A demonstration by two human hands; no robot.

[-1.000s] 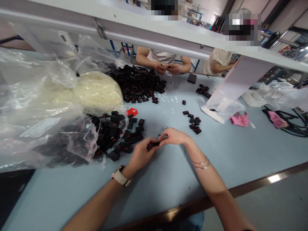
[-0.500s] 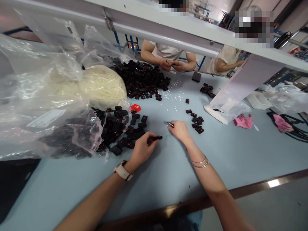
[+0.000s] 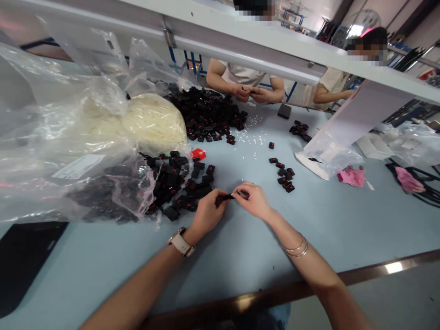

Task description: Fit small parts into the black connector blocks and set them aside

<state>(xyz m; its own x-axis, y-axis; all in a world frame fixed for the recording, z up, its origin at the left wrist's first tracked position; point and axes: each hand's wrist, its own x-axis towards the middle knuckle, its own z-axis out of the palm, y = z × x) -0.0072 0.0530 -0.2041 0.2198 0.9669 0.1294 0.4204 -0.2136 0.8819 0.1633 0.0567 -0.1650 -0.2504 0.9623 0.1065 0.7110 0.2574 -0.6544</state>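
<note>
My left hand is closed on a small black plastic part, holding it just above the table. Right beside it, my right hand is closed around a short dark tool with a metallic glint; its exact kind is hidden by the fingers. The right fingertips meet the end of the black part. Left of my hands lies a heap of black plastic parts with red marks, spilling from a clear plastic bag. A small group of similar black parts lies to the right.
Tiny white pieces are scattered across the table beyond my hands. A larger black heap lies farther back, before a co-worker's hands. A bag of cream-coloured pieces, a red tag and pink gloves also lie there.
My right hand has moved left and met the black part held in my left hand. The tool now lies tucked within the right fingers. The view has shifted slightly.
</note>
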